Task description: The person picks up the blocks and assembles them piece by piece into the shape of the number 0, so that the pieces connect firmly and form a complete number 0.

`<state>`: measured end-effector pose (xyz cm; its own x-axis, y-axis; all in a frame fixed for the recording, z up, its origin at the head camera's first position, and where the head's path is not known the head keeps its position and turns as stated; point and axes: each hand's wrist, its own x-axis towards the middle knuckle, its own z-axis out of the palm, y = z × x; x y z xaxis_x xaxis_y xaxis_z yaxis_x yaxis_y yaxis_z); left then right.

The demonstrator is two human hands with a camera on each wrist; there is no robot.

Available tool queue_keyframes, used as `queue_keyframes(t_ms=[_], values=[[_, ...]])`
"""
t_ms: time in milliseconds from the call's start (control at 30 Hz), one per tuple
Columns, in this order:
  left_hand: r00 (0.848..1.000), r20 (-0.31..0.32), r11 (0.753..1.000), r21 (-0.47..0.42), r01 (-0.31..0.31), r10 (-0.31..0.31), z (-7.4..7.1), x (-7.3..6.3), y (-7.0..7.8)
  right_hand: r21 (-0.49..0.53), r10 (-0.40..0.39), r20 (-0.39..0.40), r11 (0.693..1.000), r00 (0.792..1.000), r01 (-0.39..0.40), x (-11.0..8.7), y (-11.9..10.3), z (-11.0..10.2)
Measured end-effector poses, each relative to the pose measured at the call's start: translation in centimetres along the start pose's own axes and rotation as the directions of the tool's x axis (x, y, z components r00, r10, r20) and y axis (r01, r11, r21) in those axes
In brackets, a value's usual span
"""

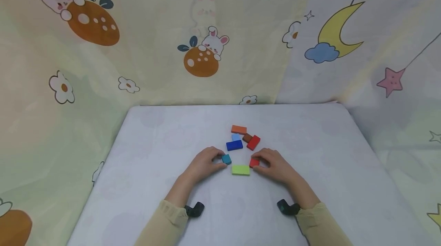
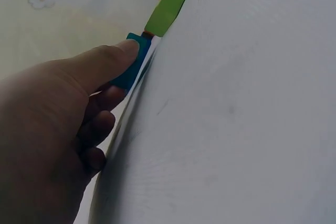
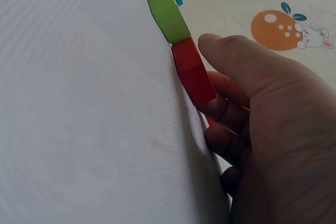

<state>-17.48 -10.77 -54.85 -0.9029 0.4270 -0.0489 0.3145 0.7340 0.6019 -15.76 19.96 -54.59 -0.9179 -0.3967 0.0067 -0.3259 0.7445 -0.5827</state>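
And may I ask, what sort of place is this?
Probably a small indoor play or filming corner: a pastel fabric backdrop printed with cartoons, a pale rectangular table, and small, brightly coloured blocks.

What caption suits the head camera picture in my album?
Left hand pinches a boxy teal block, right hand a boxy red block, either side of a rectangular lime-green block.

Near block [image 1: 240, 170] on surface [image 1: 172, 135]; right block [image 1: 254, 162] at its right end, in right grip [image 1: 273, 165]. Left block [image 1: 226, 159] just behind and left of near block, in left grip [image 1: 204, 164]. Rear cluster [image 1: 247, 138] behind all three: one block at back, two front-left, two front-right. Cloth [image 1: 155, 47] behind surface's far edge.
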Motion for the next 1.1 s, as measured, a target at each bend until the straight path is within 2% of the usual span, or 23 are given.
queue_keyframes(t_ms=[433, 933, 1100], values=[[0.997, 0.003, 0.992, 0.108, -0.071, 0.071, 0.25, -0.12, 0.28, 0.002, -0.015, -0.020, 1.000, 1.000, 0.015, 0.14, 0.21, 0.17], [0.995, -0.004, 0.990, 0.104, -0.100, 0.101, 0.67, -0.01, -0.25, -0.005, 0.004, 0.005, 1.000, 1.000, -0.004, 0.16, 0.24, 0.24], [0.993, -0.004, 0.987, 0.109, -0.115, 0.117, 0.85, 0.09, -0.40, 0.019, 0.069, 0.010, 0.997, 0.998, -0.069, 0.08, -0.07, -0.12]])
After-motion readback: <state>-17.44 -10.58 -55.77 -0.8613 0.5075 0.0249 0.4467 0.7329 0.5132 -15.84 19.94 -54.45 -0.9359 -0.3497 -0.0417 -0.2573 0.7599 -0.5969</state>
